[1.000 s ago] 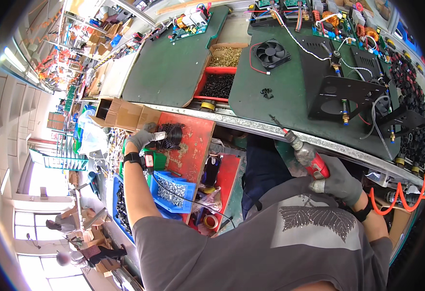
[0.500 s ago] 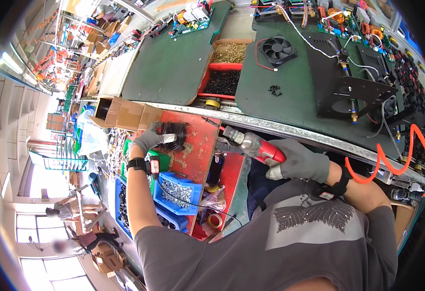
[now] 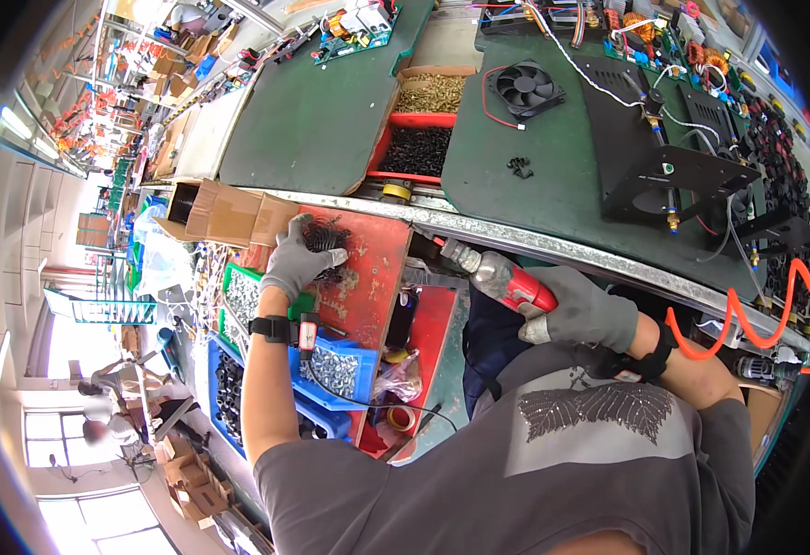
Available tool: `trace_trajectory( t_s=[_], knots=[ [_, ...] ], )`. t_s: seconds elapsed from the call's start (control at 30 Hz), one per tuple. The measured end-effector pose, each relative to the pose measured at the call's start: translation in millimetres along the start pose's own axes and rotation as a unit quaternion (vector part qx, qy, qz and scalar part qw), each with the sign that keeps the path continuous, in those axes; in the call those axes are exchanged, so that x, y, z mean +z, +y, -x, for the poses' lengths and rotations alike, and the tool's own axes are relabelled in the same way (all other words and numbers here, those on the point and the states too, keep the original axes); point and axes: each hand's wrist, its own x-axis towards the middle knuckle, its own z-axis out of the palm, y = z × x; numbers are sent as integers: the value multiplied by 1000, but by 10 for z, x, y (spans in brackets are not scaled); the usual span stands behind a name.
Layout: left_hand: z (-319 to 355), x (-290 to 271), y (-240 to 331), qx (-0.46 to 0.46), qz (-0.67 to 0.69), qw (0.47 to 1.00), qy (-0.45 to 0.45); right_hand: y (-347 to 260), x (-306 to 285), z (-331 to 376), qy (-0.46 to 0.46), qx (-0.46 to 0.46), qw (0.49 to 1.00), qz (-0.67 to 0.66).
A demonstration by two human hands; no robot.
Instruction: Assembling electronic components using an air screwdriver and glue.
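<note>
My gloved left hand is closed around the edge of some round black wire fan guards, its thumb lying across them. They rest on a worn red board; the fingertips are partly hidden. In my gloved right hand is a red and grey power screwdriver, its tip pointing left toward the bench edge. On the green bench mat lie a black cooling fan with a red lead and a few small black pieces. A black metal bracket stands at the right.
An open cardboard box stands left of the board. Blue bins of screws sit below it. A red tray of black screws is set into the bench. An orange coiled hose hangs at right. People are in the background.
My left hand has moved up slightly over the fan guards, its thumb now across them. The screwdriver in my right hand has shifted slightly right and down in view.
</note>
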Motion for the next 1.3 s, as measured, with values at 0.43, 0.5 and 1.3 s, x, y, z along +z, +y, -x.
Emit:
trace_trajectory(
  t_s=[0.43,0.5,1.3],
  knots=[
    [124,24,61,45,21,998,41,62,-99,218,37,-45,998,33],
    [16,59,-108,39,58,997,33,114,-112,250,44,-57,997,24],
    [1323,303,2235,389,286,859,171,132,-498,1548,160,-50,986,0]
  ],
)
